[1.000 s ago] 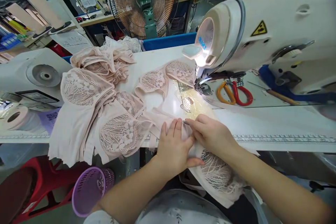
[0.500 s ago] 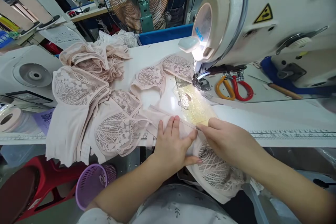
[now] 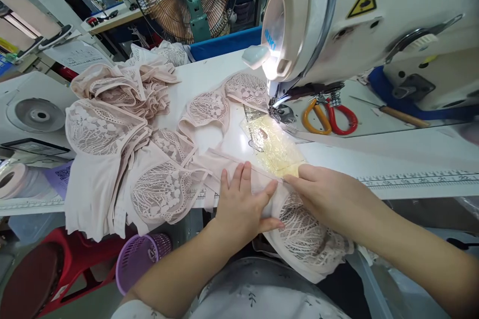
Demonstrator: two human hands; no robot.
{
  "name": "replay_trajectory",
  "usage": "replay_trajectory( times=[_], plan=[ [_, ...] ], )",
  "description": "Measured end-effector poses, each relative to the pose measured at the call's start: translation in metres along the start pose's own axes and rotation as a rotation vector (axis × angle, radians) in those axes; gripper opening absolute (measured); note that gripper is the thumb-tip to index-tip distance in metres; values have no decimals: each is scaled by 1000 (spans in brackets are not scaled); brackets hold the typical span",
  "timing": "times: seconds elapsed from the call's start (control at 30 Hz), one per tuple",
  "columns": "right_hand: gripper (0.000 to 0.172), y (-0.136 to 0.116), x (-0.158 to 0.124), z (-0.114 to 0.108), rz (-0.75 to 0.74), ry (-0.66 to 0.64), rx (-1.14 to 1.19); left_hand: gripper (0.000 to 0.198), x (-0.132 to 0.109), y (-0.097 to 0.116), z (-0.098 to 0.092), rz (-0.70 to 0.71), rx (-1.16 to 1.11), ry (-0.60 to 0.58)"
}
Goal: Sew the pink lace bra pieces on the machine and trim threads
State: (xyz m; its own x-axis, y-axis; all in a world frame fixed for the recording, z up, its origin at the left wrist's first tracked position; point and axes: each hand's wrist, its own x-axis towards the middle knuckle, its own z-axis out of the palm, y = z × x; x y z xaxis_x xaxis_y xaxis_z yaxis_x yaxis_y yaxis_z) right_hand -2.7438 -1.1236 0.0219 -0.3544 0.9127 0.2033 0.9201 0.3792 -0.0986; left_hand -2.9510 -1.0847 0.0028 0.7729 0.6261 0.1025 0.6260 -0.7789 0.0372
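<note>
My left hand lies flat with its fingers spread on the pale pink band of a lace bra, at the table's front edge. The bra's lace cup hangs over that edge toward my lap. With thumb and forefinger, my right hand pinches the band's upper edge beside the cup. Just behind the fingers lies a yellowish plate under clear film, in front of the sewing machine's needle area. Another lace bra stretches from the presser foot to the left.
A pile of lace bras covers the table's left part. Scissors with orange and red handles and a wooden-handled tool lie beneath the sewing machine. A fan stands behind. Below are a purple basket and a red stool.
The whole view has shifted slightly, with the machine and fan a little farther left and up. Both hands keep nearly the same place and hold on the bra band.
</note>
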Motion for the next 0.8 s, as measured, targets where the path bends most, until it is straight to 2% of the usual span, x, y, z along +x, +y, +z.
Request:
replay_trajectory(
  times=[0.1, 0.23, 0.43, 0.67, 0.8],
  plan=[
    [21, 4, -6, -6, -21, 60, 27, 85, 0, 0, -1, 4, -2, 6],
    [24, 2, 1, 3, 22, 147, 68, 87, 1, 0, -2, -3, 7, 3],
    [25, -5, 18, 17, 75, 57, 114, 88, 2, 0, -3, 3, 35, -23],
    [22, 7, -4, -2, 72, -86, 58, 84, 2, 0, -4, 0, 21, -39],
    [28, 8, -7, -3, 67, 48, 86, 84, 2, 0, -4, -7, 15, -38]
  ],
)
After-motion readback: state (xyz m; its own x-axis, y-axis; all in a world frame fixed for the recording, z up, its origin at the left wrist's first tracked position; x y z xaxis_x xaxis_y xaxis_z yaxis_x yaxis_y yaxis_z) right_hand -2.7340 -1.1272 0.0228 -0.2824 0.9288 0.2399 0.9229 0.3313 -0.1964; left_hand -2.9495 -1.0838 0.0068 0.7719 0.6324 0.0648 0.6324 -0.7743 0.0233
